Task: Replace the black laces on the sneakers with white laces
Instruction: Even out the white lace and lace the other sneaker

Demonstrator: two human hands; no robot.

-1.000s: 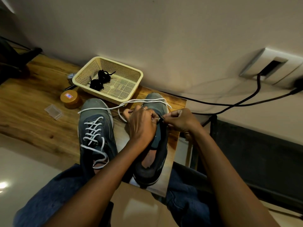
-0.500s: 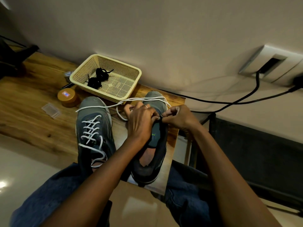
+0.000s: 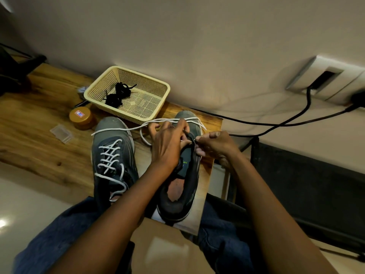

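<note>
Two grey sneakers stand on the wooden table. The left sneaker is laced with white lace. The right sneaker has its tongue bare. A loose white lace runs across both toes. My left hand grips the right sneaker's upper near the front eyelets, fingers curled over the lace. My right hand pinches the tip of the white lace at the shoe's right eyelet row. Black laces lie bundled in the yellow basket.
A gold-lidded tin and a small clear plastic piece lie left of the shoes. Black cables run from a wall socket at the right. The table's edge is just right of the right sneaker.
Both hands stay at the right sneaker's front eyelets, with only small finger movement on the lace. The view has shifted slightly.
</note>
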